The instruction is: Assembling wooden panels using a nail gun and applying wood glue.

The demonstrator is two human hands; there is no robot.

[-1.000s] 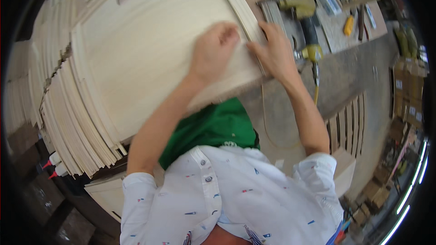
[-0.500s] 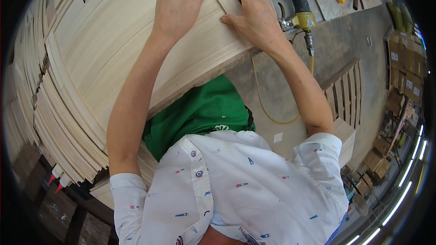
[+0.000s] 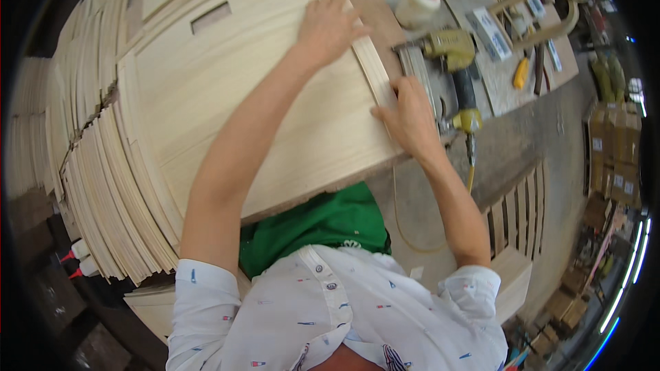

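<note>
A large pale wooden panel (image 3: 261,89) lies in front of me, with a rectangular slot (image 3: 211,18) toward its far left. A narrow wooden strip (image 3: 372,69) runs along the panel's right edge. My left hand (image 3: 330,33) reaches over the panel's far right part, palm down and fingers apart, its fingertips at the strip. Closer to me, my right hand (image 3: 411,115) straddles the strip near its near end, thumb on the panel side and bent fingers on the outer side. The fingers' undersides are hidden.
Right of the panel lie a yellow-green nail gun (image 3: 450,51) with a yellow hose, a white glue bottle (image 3: 418,7) with a red tip and a yellow-handled tool (image 3: 522,73). Stacked thin wooden boards (image 3: 113,199) stand at the left. Cardboard boxes (image 3: 614,151) sit far right.
The view has shifted, showing more of the bench's far side. My left hand has gone from curled fingers above the panel to spread fingers at the strip. My right hand stays at the strip.
</note>
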